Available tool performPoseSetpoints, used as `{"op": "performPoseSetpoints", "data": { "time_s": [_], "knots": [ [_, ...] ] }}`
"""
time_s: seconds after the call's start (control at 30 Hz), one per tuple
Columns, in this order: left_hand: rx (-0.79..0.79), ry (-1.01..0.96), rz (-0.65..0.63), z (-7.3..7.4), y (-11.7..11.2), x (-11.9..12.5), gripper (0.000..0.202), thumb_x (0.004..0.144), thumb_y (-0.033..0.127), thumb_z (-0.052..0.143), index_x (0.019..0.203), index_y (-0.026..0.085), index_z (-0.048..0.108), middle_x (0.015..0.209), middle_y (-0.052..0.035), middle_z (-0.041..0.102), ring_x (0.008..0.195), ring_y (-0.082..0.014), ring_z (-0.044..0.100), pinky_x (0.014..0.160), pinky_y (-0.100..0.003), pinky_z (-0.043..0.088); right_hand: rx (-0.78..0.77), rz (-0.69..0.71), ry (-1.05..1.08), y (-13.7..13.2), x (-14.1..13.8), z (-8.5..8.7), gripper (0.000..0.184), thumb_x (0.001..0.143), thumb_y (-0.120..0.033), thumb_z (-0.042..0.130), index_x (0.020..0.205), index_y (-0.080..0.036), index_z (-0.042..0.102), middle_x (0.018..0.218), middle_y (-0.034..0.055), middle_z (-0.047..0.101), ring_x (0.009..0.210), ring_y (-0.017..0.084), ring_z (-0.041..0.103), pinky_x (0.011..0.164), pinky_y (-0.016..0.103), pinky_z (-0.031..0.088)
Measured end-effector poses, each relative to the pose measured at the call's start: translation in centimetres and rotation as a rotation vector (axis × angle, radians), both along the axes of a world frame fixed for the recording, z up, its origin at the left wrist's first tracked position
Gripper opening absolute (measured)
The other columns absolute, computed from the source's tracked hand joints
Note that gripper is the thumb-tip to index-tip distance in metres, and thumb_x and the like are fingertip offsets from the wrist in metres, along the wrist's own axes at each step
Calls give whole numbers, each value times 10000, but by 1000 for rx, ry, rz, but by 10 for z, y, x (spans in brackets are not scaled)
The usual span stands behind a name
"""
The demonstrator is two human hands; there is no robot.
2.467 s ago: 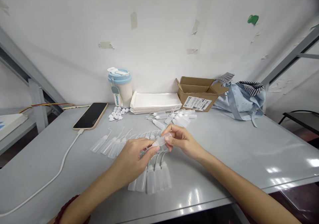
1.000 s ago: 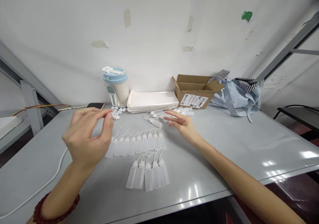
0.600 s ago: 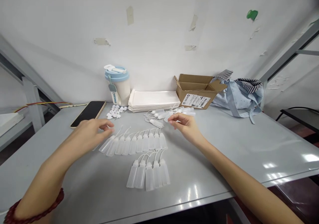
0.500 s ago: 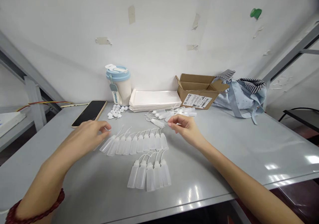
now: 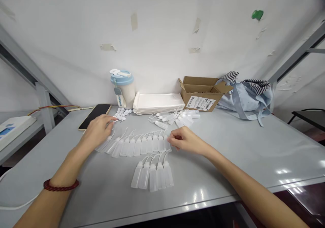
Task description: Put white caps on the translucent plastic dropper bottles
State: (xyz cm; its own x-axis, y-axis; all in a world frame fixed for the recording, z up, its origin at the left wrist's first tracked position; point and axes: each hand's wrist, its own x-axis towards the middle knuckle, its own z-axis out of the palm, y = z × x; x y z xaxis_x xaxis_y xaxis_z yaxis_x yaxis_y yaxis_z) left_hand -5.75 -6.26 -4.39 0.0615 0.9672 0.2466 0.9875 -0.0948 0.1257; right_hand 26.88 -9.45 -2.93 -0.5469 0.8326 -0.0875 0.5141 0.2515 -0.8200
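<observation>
At the left edge of a heap of small white caps, the left hand is being held low over the surface, its fingers partly curled and drawn near each other; whether a cap is being pinched cannot be told. The right hand is being held at the right end of a row of clear bottles, with its fingers bent inward and the tips at the last bottle in line; whether that bottle is being gripped cannot be told either. The row is lying between the two hands, a smaller group of bottles is lying in front of it, and loose bottles are lying jumbled behind, near a cardboard box. As far as can be judged, a cap is being sought on the left while the row's end is being steadied on the right. For the next move, a light pinch on one single cap is seemingly being called for, without its neighbours being scattered.
</observation>
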Motion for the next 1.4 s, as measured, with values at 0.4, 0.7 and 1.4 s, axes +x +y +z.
{"op": "performPoseSetpoints", "data": {
  "time_s": [0.4, 0.7, 1.4],
  "knots": [
    [-41, -18, -15, -8, 8, -4, 385, 757, 224, 371, 921, 153, 712, 1005, -134, 696, 931, -267, 649, 853, -350, 477, -329, 327, -264, -15, 2, 14, 365, 777, -256, 476, 427, -153, 491, 421, -23, 538, 358, 75, 502, 463, 200, 425],
    [-101, -66, 50, 1, 0, 3, 261, 689, 230, 447, 803, 156, 670, 757, -114, 694, 748, -281, 658, 681, -342, 471, -427, 392, -313, -18, -1, 4, 395, 797, -309, 469, 438, -150, 517, 424, -19, 548, 352, 85, 527, 475, 209, 453],
    [0, -256, 6, 20, -27, 47, 102, 708, 261, 477, 743, 198, 548, 820, -49, 662, 770, -217, 640, 747, -318, 471, -552, 384, -539, -14, -1, 14, 324, 677, -382, 604, 465, -145, 539, 433, -17, 563, 411, 111, 573, 456, 205, 434]
  ]
}}
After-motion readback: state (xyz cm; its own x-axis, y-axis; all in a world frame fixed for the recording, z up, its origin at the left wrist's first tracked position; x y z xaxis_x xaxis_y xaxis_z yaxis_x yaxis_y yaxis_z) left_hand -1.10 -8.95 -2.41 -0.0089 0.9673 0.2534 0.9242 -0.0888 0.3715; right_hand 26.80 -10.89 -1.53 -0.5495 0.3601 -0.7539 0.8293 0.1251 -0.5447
